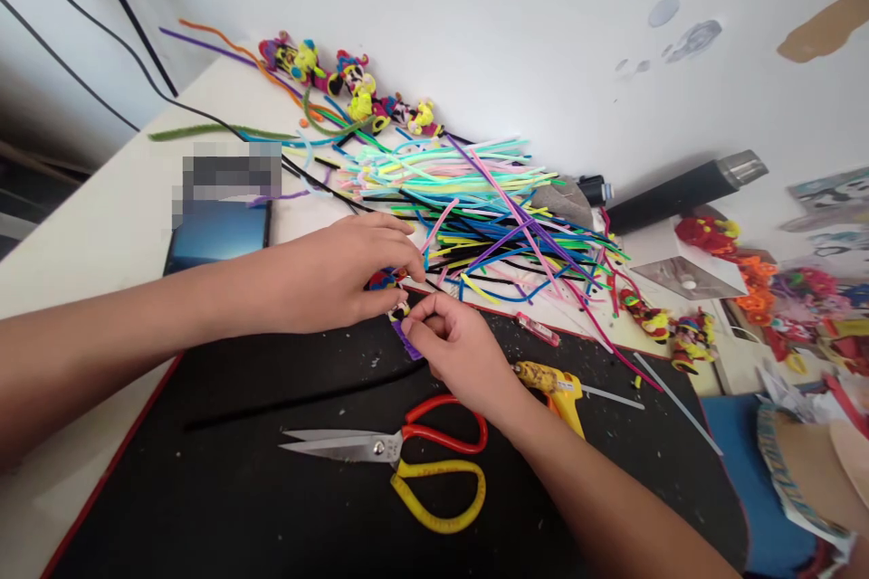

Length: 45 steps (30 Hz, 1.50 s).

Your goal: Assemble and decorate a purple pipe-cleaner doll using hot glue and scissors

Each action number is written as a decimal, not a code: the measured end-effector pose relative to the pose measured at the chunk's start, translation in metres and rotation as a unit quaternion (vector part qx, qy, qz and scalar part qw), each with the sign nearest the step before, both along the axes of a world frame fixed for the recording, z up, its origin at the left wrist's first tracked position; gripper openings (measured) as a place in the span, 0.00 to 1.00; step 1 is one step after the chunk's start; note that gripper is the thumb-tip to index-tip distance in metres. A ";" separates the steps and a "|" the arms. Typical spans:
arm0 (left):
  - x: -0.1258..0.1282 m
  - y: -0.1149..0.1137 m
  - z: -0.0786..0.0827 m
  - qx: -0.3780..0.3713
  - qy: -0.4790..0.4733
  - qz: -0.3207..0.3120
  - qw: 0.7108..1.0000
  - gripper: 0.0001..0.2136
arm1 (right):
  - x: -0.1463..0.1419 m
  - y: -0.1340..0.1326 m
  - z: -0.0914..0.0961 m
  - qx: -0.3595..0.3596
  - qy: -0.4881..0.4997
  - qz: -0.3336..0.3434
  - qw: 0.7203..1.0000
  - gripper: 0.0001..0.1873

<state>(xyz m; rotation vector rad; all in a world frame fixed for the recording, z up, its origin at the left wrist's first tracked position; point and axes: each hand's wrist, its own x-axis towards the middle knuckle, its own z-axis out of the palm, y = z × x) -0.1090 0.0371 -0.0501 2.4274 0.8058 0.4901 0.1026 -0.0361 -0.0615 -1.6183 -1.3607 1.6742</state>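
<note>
A small pipe-cleaner figure (pixel 407 344) with purple, white, black, red and blue parts is between my two hands above the black mat. My left hand (pixel 353 271) has its fingers curled round the upper part, covering much of it. With thumb and forefinger, my right hand (pixel 468 348) pinches at the figure's right side; the exact spot is hidden by the fingertips. A long black pipe cleaner (pixel 305 396) stretches leftward over the mat from beneath my right hand. Scissors (pixel 386 448) with one red and one yellow handle lie slightly open just below.
A black mat (pixel 224 507) with a red edge covers the near table. Beyond my hands is a heap of coloured pipe cleaners (pixel 489 226). A yellow glue gun (pixel 560 384) lies right of my right wrist, a phone-like device (pixel 221 231) behind my left forearm. Finished figures (pixel 359 81) line the wall.
</note>
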 end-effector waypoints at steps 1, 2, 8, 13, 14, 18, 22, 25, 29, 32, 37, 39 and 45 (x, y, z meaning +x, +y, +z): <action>0.000 0.000 0.001 0.003 -0.004 0.000 1.000 0.10 | 0.000 0.000 0.000 0.002 0.001 0.002 1.000 0.10; 0.000 0.000 0.002 0.004 -0.004 -0.003 1.000 0.10 | 0.001 0.000 -0.001 0.004 0.001 0.004 1.000 0.10; 0.002 -0.005 -0.003 -0.001 0.018 -0.017 1.000 0.11 | 0.000 0.001 0.000 0.003 -0.016 0.006 1.000 0.10; 0.005 -0.007 -0.008 0.015 0.018 -0.009 1.000 0.08 | -0.001 0.001 0.002 -0.001 -0.015 0.008 1.000 0.10; 0.006 -0.007 -0.008 0.017 0.019 -0.010 1.000 0.08 | -0.001 0.001 0.002 -0.002 -0.014 0.007 1.000 0.10; 0.006 -0.008 -0.010 0.020 0.016 -0.011 1.000 0.09 | 0.000 0.001 0.000 0.002 -0.017 0.008 1.000 0.10; 0.006 -0.009 -0.013 0.010 0.014 0.000 1.000 0.09 | 0.000 0.001 0.001 0.002 -0.020 0.006 1.000 0.10; 0.006 -0.010 -0.014 0.003 0.018 0.004 1.000 0.09 | -0.001 0.001 0.002 0.000 -0.016 0.005 1.000 0.09; 0.006 -0.009 -0.016 0.007 0.017 0.004 1.000 0.09 | 0.000 0.000 0.001 -0.003 -0.002 0.003 1.000 0.10; 0.006 -0.009 -0.016 0.009 0.015 0.004 1.000 0.09 | 0.002 0.000 -0.001 -0.006 0.019 0.001 1.000 0.11; 0.006 -0.010 -0.015 0.013 0.033 0.001 0.999 0.09 | 0.004 -0.001 -0.001 -0.029 0.054 -0.024 0.998 0.14; 0.006 -0.010 -0.014 0.015 0.037 0.002 0.999 0.09 | 0.004 -0.002 -0.001 -0.027 0.053 -0.026 0.998 0.14; 0.006 -0.011 -0.015 0.017 0.015 0.005 1.000 0.09 | 0.004 -0.003 -0.001 0.003 0.015 -0.009 1.000 0.13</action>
